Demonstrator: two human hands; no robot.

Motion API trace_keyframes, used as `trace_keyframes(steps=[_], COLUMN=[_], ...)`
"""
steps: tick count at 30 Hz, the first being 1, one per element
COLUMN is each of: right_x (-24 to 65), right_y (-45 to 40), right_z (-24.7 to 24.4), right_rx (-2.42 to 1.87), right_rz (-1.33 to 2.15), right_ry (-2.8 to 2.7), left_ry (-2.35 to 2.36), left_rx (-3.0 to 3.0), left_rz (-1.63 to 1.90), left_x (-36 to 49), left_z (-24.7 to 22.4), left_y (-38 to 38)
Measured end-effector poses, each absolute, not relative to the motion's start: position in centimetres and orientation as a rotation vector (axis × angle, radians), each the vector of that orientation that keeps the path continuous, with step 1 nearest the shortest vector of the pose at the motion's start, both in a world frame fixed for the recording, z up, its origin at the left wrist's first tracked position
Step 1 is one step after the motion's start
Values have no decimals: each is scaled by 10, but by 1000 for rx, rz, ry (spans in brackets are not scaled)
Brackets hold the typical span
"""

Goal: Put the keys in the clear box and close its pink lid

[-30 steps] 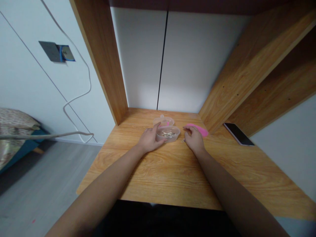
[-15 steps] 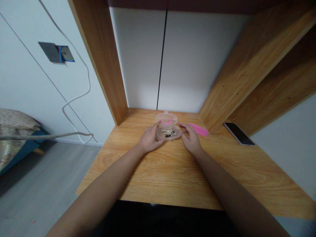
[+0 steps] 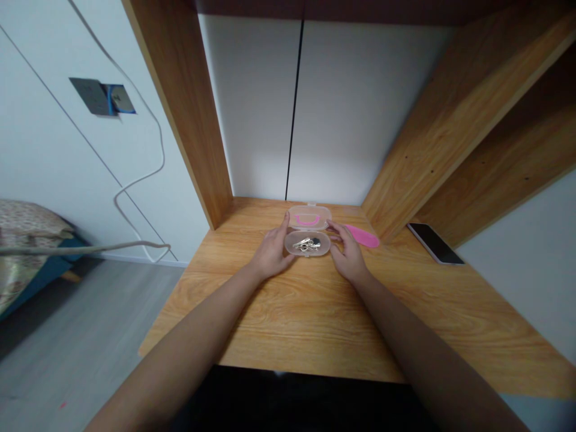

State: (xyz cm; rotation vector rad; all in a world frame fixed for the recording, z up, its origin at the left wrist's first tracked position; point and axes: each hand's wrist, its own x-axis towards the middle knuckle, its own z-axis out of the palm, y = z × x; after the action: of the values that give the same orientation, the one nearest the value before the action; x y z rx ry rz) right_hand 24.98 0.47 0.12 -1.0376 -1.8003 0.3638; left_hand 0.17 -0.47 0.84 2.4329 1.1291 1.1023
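Observation:
A clear oval plastic case (image 3: 292,251) stands on the desk with its lid (image 3: 294,210) swung back; a pink handle (image 3: 308,222) shows on the lid. Inside the case lie several small metal nail-clipper-like pieces (image 3: 306,244) and something dark, too small to name. My left hand (image 3: 270,249) grips the case's left side, thumb low and a finger up against the lid's edge. On the right side my right hand (image 3: 347,251) holds the case, fingers curled by the hinge. Just beyond it lies a flat pink oval piece (image 3: 365,237), partly behind my fingers.
A dark-screened phone (image 3: 435,244) lies at the right of the wooden desk (image 3: 292,318), by a slanting wooden panel (image 3: 432,132). An upright wooden board (image 3: 189,120) borders the left. A white cable (image 3: 162,150) hangs by an open wall socket (image 3: 117,99).
The lid has shifted right and stands a little more raised. The case has turned slightly, and its contents have slid about. Both hands stay at its sides.

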Motion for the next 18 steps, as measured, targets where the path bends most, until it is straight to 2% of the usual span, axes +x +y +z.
trace_keyframes(steps=[18], right_x=[248], right_y=[1], right_z=[6], right_rx=[-1023], right_rz=[413], right_ry=[-1771], left_ry=[1077], left_rx=[2337], left_rz=[1046], left_x=[5], left_z=[12], left_y=[-10])
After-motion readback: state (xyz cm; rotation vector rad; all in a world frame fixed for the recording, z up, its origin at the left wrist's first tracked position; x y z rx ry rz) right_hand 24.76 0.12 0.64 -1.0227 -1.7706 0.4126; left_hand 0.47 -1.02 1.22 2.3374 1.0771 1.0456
